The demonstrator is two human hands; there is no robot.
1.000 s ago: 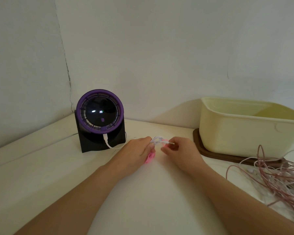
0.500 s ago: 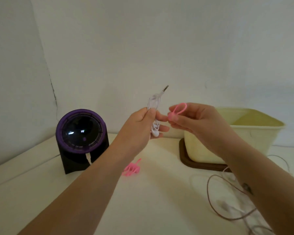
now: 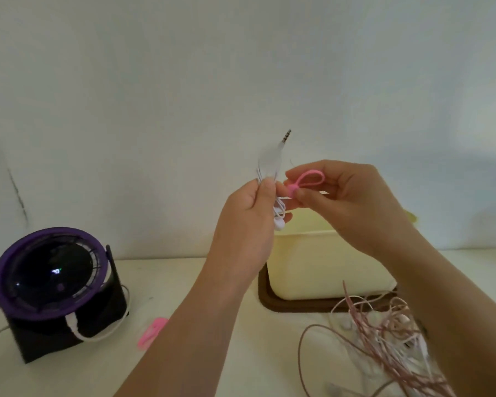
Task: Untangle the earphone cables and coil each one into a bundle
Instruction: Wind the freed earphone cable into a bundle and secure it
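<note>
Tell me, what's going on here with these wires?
A person is tidying earphones. The left hand grips a coiled white earphone; the right hand pinches a pink tie right beside it. A tangle of other cables lies on the table, not yet sorted.

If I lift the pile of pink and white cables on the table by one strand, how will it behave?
Probably floppy: the tangled cables lie in loose loops on the table. Likely much of the pile would rise together, since strands cross many times. It looks light; the strands are thin.
</note>
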